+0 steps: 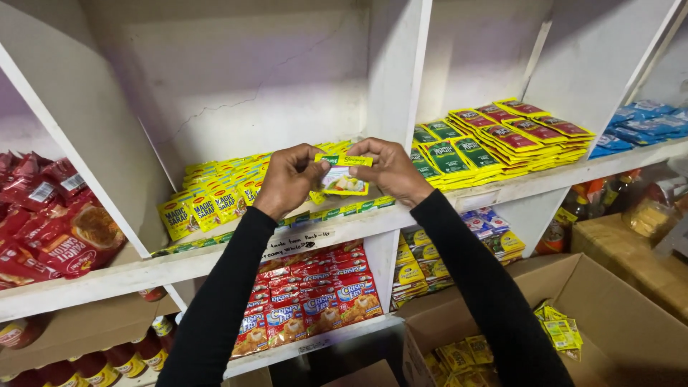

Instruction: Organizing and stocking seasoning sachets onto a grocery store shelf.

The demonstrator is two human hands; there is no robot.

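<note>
We pinched a small yellow-and-green sachet between the left hand and right hand. Both hands gripped its edges above the white shelf, beside stacked yellow sachets.

Two bare hands show, the left hand and the right hand, with one small yellow-and-green foil sachet between them. Two open brown cardboard boxes stand at lower right. The row of dark green packets shows about six stacks, the red-and-yellow packets about five. The yellow sachets on the white wooden shelf are too many to count.
</note>
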